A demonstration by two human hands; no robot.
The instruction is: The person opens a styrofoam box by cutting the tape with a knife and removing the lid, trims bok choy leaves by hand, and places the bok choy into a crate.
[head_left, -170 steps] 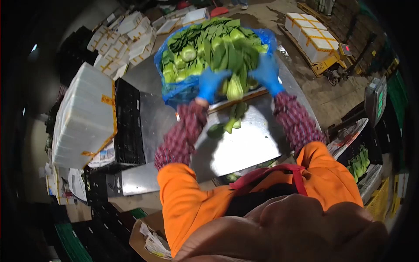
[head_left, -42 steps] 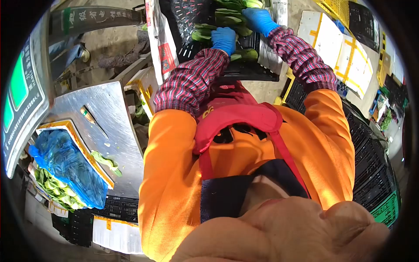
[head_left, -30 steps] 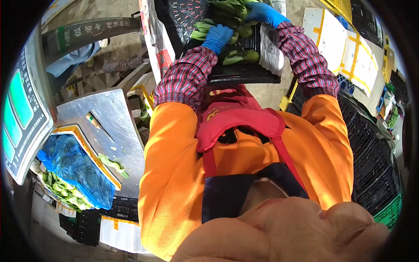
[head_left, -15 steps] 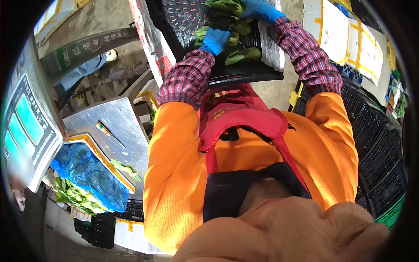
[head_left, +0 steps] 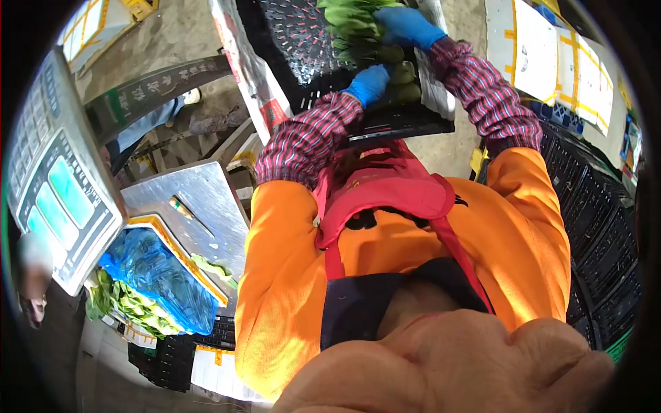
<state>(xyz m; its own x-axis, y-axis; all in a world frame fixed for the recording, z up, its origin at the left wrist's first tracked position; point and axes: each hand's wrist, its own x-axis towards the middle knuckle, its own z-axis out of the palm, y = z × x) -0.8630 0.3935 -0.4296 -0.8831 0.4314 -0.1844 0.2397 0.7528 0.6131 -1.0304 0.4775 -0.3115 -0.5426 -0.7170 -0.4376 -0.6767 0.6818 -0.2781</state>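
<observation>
Leafy green vegetables (head_left: 348, 24) lie in a black perforated crate (head_left: 303, 51) at the top of the view, with newspaper along its sides. My left hand (head_left: 370, 84), in a blue glove, has its fingers curled against the lower stalks; whether it grips one is hidden. Above and to the right, my right hand (head_left: 410, 27), also gloved in blue, reaches over the upper bunch near the crate's right side. Its fingertips rest on the leaves and their far ends are blurred.
A scale display (head_left: 65, 199) stands at the left. Beside it, a metal table (head_left: 200, 186) bears a knife (head_left: 189, 215), a loose leaf (head_left: 215, 270) and a foam box with a blue bag (head_left: 162, 275). Black crates (head_left: 595, 227) are stacked right; a person's leg (head_left: 148, 127) shows upper left.
From the table with the bagged greens, the view has turned to the crate. Lately my left hand has moved right along the stalks, which now lie closer to the crate's right side.
</observation>
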